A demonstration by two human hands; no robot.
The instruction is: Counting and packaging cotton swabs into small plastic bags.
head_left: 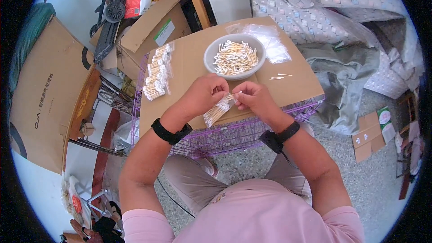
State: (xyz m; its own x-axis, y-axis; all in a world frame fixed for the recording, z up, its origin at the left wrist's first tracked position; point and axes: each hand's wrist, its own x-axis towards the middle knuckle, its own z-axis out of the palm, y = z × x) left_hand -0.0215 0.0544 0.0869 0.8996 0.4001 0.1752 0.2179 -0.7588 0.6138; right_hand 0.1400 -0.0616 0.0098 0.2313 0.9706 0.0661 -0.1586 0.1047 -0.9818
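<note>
My left hand [208, 91] and my right hand [253, 96] meet close together near the table's front edge, fingers pinched at the top of a small clear plastic bag filled with cotton swabs [216, 114]. The bag slants down and to the left from my fingers. Just beyond my hands stands a grey bowl [208, 58] heaped with loose cotton swabs [236, 57]. Several filled swab bags [156, 73] lie in an overlapping row on the left. Flat clear bags [272, 45] are spread to the right of the bowl, and a few single swabs [284, 74] lie nearer on that side.
A cardboard sheet [191, 51] forms the work surface, over a purple wire cage [202, 143]. Large cardboard boxes [54, 92] crowd the left, with a wooden stool [196, 0] behind. Patterned fabric [342, 0] and a grey-green cloth [333, 81] drape at right. A cable runs beside my leg.
</note>
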